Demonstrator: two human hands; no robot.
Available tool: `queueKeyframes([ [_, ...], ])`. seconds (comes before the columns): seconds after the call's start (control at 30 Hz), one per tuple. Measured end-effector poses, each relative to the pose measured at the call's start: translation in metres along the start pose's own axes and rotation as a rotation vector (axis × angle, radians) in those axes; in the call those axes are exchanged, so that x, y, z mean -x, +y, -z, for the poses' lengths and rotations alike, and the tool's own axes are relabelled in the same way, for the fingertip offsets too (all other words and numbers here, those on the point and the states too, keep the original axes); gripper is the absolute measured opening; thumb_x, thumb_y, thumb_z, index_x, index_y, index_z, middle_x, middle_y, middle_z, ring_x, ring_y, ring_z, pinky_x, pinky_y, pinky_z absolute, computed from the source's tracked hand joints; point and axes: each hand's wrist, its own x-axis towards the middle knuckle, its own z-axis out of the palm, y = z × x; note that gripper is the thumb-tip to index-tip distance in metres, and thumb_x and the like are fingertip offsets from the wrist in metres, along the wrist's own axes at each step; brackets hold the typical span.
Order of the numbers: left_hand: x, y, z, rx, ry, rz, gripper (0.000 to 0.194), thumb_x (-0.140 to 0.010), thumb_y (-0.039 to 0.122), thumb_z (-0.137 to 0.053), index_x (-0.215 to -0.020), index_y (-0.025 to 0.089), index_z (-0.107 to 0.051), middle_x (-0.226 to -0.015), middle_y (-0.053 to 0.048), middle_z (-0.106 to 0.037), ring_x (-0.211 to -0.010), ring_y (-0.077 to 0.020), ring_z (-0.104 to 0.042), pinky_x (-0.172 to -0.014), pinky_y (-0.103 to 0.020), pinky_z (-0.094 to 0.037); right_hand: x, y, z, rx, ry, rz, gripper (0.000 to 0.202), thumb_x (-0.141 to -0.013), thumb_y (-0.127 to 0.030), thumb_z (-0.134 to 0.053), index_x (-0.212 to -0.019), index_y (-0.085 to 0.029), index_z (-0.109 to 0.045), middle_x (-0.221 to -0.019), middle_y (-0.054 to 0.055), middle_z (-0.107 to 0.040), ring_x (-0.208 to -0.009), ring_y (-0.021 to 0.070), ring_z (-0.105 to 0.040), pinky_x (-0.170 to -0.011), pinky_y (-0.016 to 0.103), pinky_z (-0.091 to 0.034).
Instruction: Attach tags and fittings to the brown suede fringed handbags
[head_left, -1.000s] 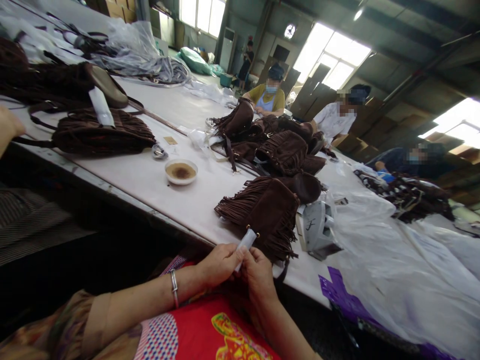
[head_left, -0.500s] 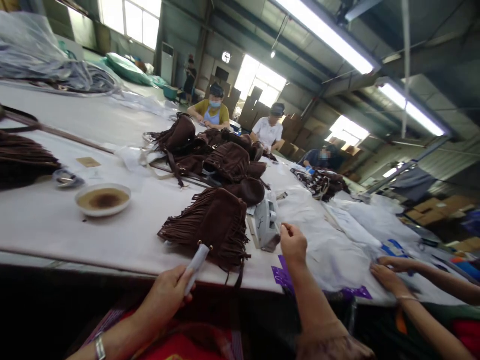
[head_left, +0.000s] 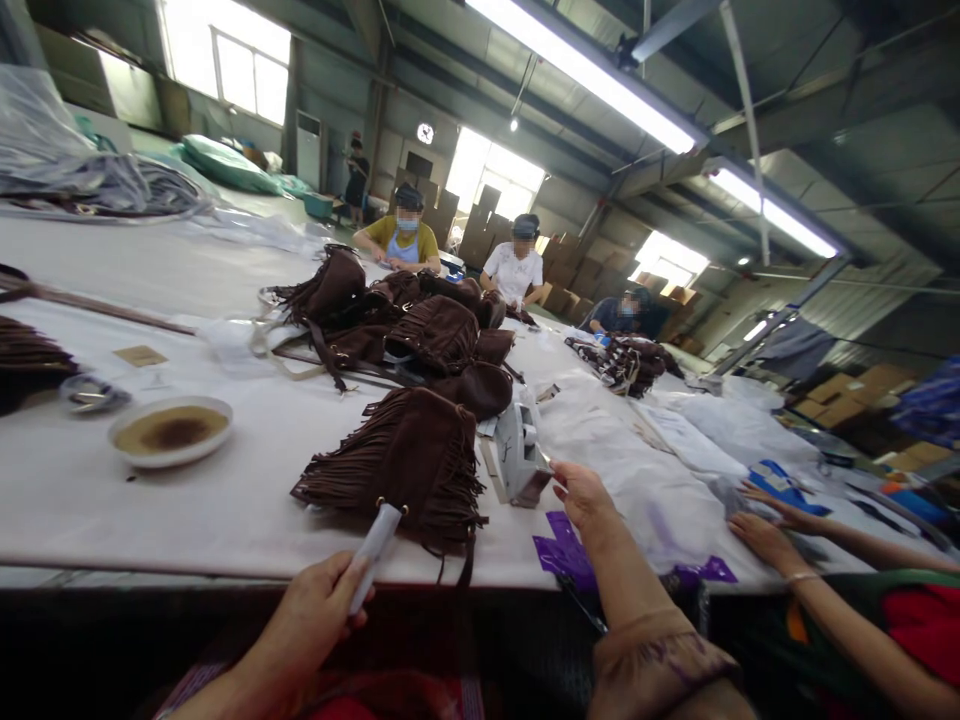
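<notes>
A dark brown fringed bag [head_left: 420, 450] lies on the white table in front of me. From its lower edge, by the metal eyelets, comes a strap end wrapped in pale grey sheeting [head_left: 376, 545]. My left hand [head_left: 319, 605] is closed round that wrapped strap, just past the table's front edge. Right of the bag stands a grey tape dispenser [head_left: 517, 455] with a roll inside. At its front end my right hand [head_left: 589, 495] pinches, thumb and finger together; a thin pale bit of tape [head_left: 545, 458] seems to run from the dispenser to the fingertips.
More brown bags [head_left: 435, 330] are heaped behind. At left are a white dish [head_left: 172, 432] of brownish stuff and a tan card [head_left: 141, 356]. Purple plastic [head_left: 566, 550] lies by the front edge. A co-worker's hands [head_left: 772, 540] handle clear plastic at right; other people stand across the table.
The whole view has shifted, so the table's things sit further left. My right hand has drawn slightly away from the dispenser. My left hand still holds the wrapped strap.
</notes>
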Motion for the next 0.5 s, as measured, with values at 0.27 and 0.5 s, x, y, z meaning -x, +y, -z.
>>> queueKeyframes([
  [0.27, 0.0, 0.001, 0.0, -0.071, -0.003, -0.029, 0.059, -0.08, 0.074, -0.04, -0.075, 0.018, -0.058, -0.068, -0.004, -0.065, -0.058, -0.0198, -0.062, -0.05, -0.026, -0.045, 0.035, 0.035, -0.005, -0.05, -0.033, -0.005, 0.032, -0.053, -0.04, -0.074, -0.067, -0.019, -0.054, -0.059, -0.002, -0.057, -0.045, 0.0097, -0.044, -0.041, 0.021, -0.028],
  [0.5, 0.004, -0.003, 0.003, -0.208, 0.054, -0.135, 0.042, -0.093, 0.05, -0.036, -0.077, 0.019, -0.058, -0.067, -0.003, -0.063, -0.059, -0.0179, -0.061, -0.056, -0.026, -0.042, 0.033, 0.042, -0.005, 0.141, -0.001, 0.051, 0.022, -0.054, -0.032, -0.073, -0.054, -0.02, -0.055, -0.042, -0.004, -0.046, -0.04, 0.0104, -0.036, -0.04, 0.025, -0.023],
])
